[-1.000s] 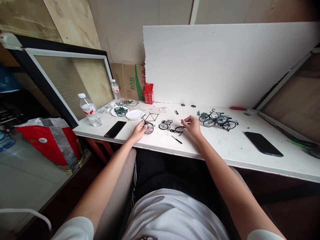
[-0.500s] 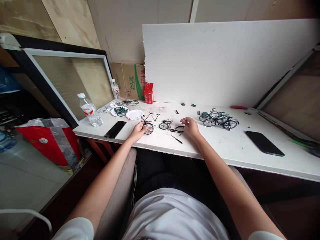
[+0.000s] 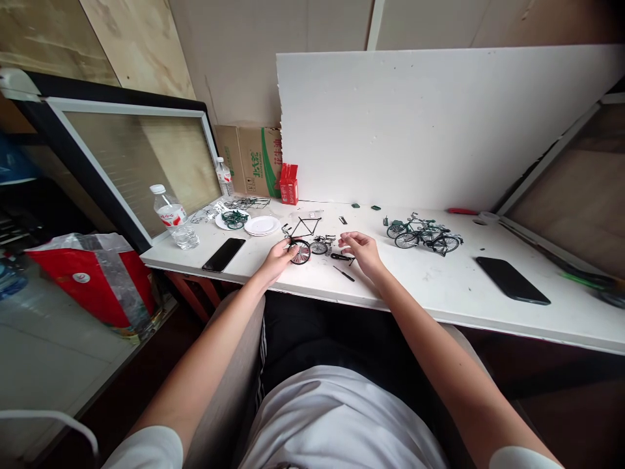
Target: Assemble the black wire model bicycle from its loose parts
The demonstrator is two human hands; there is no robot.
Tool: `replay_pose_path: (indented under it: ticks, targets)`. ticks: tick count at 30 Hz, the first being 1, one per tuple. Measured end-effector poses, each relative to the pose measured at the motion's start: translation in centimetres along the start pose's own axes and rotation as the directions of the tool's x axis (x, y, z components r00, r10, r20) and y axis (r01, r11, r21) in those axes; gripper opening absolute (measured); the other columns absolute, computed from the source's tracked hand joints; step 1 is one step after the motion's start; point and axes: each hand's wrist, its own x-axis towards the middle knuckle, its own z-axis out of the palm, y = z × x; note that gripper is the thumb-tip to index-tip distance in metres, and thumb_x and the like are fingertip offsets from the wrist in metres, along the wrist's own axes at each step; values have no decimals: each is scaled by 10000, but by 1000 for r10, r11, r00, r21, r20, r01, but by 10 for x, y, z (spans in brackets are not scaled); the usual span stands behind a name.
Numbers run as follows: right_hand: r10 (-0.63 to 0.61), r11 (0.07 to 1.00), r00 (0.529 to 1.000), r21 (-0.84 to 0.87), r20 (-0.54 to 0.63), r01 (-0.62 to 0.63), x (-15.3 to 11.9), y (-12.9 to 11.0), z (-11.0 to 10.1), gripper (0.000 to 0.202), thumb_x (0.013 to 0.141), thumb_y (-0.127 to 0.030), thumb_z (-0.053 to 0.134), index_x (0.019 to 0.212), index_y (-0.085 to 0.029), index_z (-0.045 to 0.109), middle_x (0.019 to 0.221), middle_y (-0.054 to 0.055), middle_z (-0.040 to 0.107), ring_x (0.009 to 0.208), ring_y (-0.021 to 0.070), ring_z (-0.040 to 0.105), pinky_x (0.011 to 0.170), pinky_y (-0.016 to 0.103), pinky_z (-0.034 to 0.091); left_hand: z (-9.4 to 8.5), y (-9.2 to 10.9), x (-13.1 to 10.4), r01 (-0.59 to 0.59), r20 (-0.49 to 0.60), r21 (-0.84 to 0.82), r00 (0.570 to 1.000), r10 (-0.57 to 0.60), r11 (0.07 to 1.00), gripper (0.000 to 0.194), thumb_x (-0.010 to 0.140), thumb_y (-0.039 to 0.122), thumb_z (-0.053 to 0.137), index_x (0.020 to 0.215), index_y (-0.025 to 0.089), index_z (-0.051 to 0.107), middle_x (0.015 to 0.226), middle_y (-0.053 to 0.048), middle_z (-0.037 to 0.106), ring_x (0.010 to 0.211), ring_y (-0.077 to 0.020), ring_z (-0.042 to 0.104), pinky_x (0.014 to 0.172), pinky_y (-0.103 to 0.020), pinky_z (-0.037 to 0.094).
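My left hand [image 3: 276, 262] is closed on a small black bicycle frame [image 3: 307, 226] with one spoked wheel [image 3: 300, 252], held over the front of the white table. My right hand [image 3: 360, 249] hovers to the right with thumb and fingers pinched; whatever is between them is too small to make out. Between the hands lie a wheel with attached black parts [image 3: 319, 246] and a dark curved part [image 3: 342, 257], partly hidden by the right hand. Nearer the edge lies a thin dark tool [image 3: 344, 273].
Assembled model bicycles [image 3: 424, 236] stand at right, beside a black phone [image 3: 512, 280]. Another phone [image 3: 224, 254], a bottle [image 3: 176, 218], white plates [image 3: 262, 225] and a red box [image 3: 289, 184] are at left. A white board [image 3: 415, 124] stands behind.
My left hand has moved right with the frame and wheel. My right hand has shifted left, over the loose parts, and its fingers are nearer the frame.
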Motion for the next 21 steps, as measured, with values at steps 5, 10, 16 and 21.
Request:
replay_pose_path:
  ticks: [5,10,16,21]
  targets:
    - [102,972,983,193,155,-132,-18,-9,27,416,769,-591,890,954,-234,783,1034,86,830,993,250,783,813,329,593,15,-14,-2,-22,-47,12,999,22,1000,714,781,561,899,1305,148,645,1161,-153,789,1072,-292,764,1017,-448,579]
    - [115,978,971,148,212,-148,-27,-9,37,429,746,-597,913,987,-255,822,1023,67,834,995,246,775,723,301,580,12,-18,-1,-24,-18,48,1000,25,999,689,787,557,897,1290,146,667,1214,-161,781,1122,-295,750,1045,-433,553]
    - [98,987,971,106,216,-123,-28,-3,36,397,768,-599,902,995,-277,847,1092,63,828,1068,257,760,750,310,596,13,-13,-3,-51,78,128,996,42,990,576,835,547,864,1216,133,737,1196,-157,790,1137,-297,732,1061,-429,526]
    - [82,991,973,86,213,-103,-29,-2,36,374,792,-594,887,1011,-291,859,1076,54,823,1091,264,748,782,324,612,14,-11,-4,-32,101,161,995,16,986,554,795,534,901,1143,126,764,1176,-161,801,1095,-290,738,1023,-423,538]
